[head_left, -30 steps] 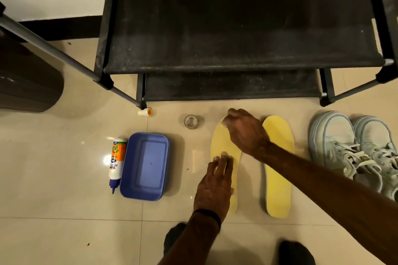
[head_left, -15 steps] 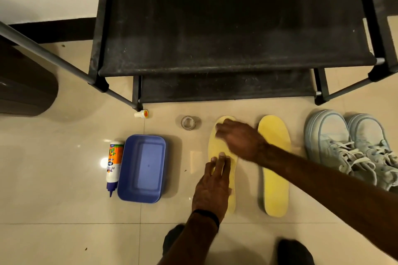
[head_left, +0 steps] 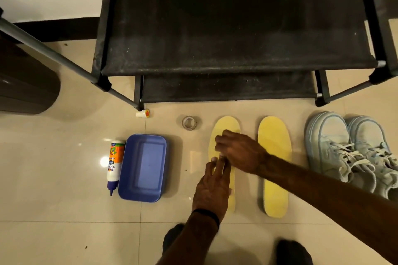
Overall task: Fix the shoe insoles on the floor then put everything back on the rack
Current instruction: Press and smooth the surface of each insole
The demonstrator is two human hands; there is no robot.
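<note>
Two yellow insoles lie side by side on the tiled floor. My left hand [head_left: 212, 187] presses flat on the lower half of the left insole [head_left: 226, 125], fingers straight. Over the middle of that insole my right hand [head_left: 239, 150] rests palm down, its fingers close to my left fingertips. The right insole [head_left: 274, 168] lies untouched. A pair of light blue sneakers [head_left: 349, 153] stands at the right. The black shoe rack [head_left: 226, 28] stands behind them with bare shelves.
A glue bottle [head_left: 113, 163] lies beside a blue plastic tray [head_left: 143, 168] at the left. Its cap [head_left: 143, 113] sits by the rack's leg, and a roll of clear tape [head_left: 189, 122] lies nearby. A dark container [head_left: 25, 84] stands at far left. My feet show below.
My right hand has slid down the left insole from its toe end toward my left fingertips. My left hand has stayed pressed on the insole.
</note>
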